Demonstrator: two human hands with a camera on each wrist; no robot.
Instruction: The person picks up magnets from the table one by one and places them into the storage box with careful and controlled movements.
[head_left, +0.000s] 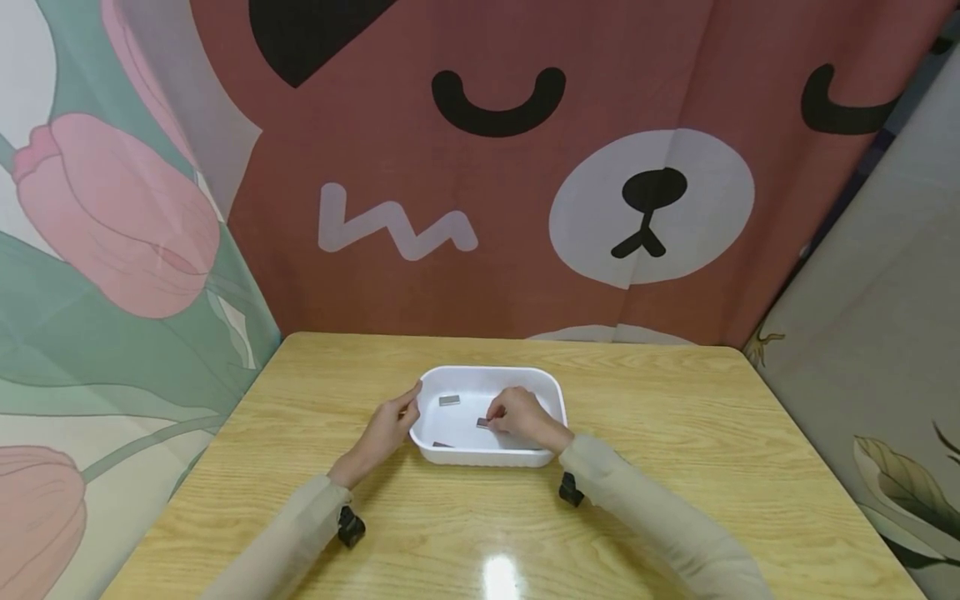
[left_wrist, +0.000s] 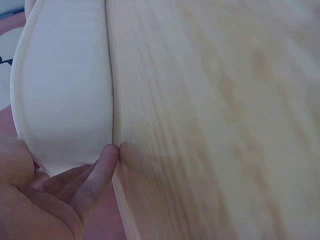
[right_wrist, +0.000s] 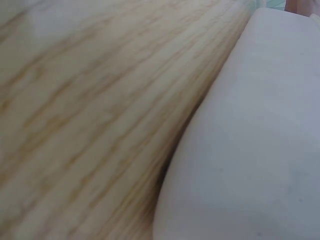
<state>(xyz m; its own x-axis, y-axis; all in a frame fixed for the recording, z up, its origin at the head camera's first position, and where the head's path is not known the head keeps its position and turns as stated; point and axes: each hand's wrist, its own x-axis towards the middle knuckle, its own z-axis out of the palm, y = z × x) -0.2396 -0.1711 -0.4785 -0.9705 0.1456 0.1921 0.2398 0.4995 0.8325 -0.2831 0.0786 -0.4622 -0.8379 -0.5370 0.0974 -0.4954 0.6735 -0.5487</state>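
Observation:
A white plastic basin [head_left: 491, 457] with rounded corners sits on the wooden table. My left hand [head_left: 384, 429] holds its left end, with fingers against the outer wall [left_wrist: 67, 85] in the left wrist view. Inside the basin, my right hand [head_left: 522, 417] pinches a small flat rectangular piece [head_left: 482, 423] by its right end, close over the floor. A similar grey piece [head_left: 449, 401] lies toward the back left of the basin. At the front left, a dark reddish piece [head_left: 442, 445] shows partly behind the near wall. In the right wrist view, the basin's side [right_wrist: 240, 140] hides the right hand.
The light wooden table [head_left: 660, 417] extends around the basin on all sides. Behind it hangs a brown curtain [head_left: 510, 292] with a bear face, and patterned cloths hang at the left [head_left: 120, 350] and right [head_left: 862, 333].

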